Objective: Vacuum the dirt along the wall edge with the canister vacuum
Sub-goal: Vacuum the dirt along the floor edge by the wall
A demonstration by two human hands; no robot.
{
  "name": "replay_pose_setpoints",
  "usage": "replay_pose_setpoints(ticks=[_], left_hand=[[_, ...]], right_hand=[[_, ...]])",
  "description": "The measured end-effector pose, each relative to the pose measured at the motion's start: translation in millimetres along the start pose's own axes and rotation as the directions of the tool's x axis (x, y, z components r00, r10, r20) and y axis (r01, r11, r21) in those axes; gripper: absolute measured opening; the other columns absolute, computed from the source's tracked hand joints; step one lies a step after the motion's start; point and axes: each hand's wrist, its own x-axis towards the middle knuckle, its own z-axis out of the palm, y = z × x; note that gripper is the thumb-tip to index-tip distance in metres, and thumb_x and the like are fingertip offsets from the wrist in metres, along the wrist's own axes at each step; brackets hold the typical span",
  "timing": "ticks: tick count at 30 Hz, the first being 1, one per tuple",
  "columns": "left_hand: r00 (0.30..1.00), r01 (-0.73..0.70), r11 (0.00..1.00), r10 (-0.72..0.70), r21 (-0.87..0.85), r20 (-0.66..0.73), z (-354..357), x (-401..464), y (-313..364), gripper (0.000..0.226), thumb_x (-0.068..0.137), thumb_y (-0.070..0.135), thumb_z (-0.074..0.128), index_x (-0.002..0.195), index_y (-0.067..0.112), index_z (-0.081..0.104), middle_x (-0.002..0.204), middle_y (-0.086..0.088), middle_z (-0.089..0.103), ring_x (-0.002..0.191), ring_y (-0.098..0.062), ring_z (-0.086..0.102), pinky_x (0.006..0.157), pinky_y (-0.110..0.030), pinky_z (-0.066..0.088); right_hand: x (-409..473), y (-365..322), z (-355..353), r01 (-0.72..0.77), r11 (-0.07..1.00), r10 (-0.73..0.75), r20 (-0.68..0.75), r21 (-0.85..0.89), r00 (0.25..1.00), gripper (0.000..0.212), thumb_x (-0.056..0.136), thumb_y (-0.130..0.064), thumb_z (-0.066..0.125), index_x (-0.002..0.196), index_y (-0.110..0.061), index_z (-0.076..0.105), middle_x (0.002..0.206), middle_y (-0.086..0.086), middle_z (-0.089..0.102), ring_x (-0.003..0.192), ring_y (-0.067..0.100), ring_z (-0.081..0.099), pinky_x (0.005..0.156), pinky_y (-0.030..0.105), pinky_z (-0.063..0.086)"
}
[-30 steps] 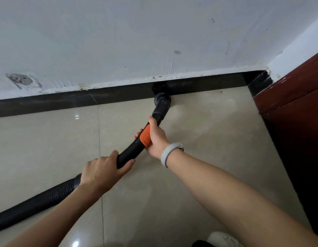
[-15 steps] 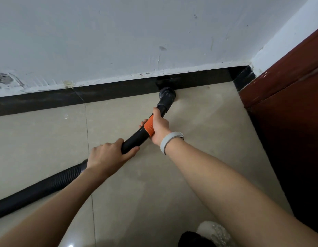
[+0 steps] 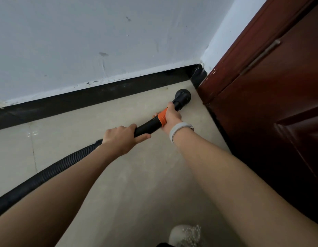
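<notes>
Near corner by dark red wooden door (image 3: pixel 272 107): black plastic vacuum wand (image 3: pixel 147 126) clasped by right hand (image 3: pixel 170 116) and left hand (image 3: pixel 119 138), fingers wrapped; round black nozzle (image 3: pixel 182 96) steered along black skirting (image 3: pixel 101 91).

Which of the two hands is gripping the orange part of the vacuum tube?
The right hand, with the pale wristband, grips the orange collar near the nozzle; the left hand grips plain black tube.
</notes>
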Motion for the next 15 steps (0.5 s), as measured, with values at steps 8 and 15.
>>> replay_pose_setpoints(ticks=[8, 15], left_hand=[[0.994, 0.054, 0.989, -0.066, -0.137, -0.084, -7.7, 30.9, 14.4, 0.047, 0.089, 0.066, 0.022, 0.095, 0.021, 0.035, 0.076, 0.001, 0.05, 0.067, -0.022, 0.048, 0.064, -0.035, 0.035], [0.994, 0.001, 0.99, -0.017, -0.142, -0.112, -0.2, 48.2, 30.8, 0.048, 0.094, 0.057, 0.021, 0.109, 0.017, 0.041, 0.101, -0.006, 0.057, 0.086, -0.028, 0.056, 0.081, -0.042, 0.035]], right_hand=[[22.9, -33.8, 24.2, 0.122, 0.963, -0.145, -0.081, -0.239, 0.986, 0.036, 0.096, -0.041, 0.044, 0.081, -0.008, 0.044, 0.083, 0.011, 0.067, 0.092, 0.03, 0.066, 0.09, 0.041, 0.052], [38.7, -44.9, 19.3, 0.118, 0.957, -0.166, -0.167, -0.264, 0.972, 0.029, 0.092, -0.034, 0.05, 0.081, -0.008, 0.044, 0.073, 0.006, 0.057, 0.067, 0.021, 0.054, 0.089, 0.036, 0.048]])
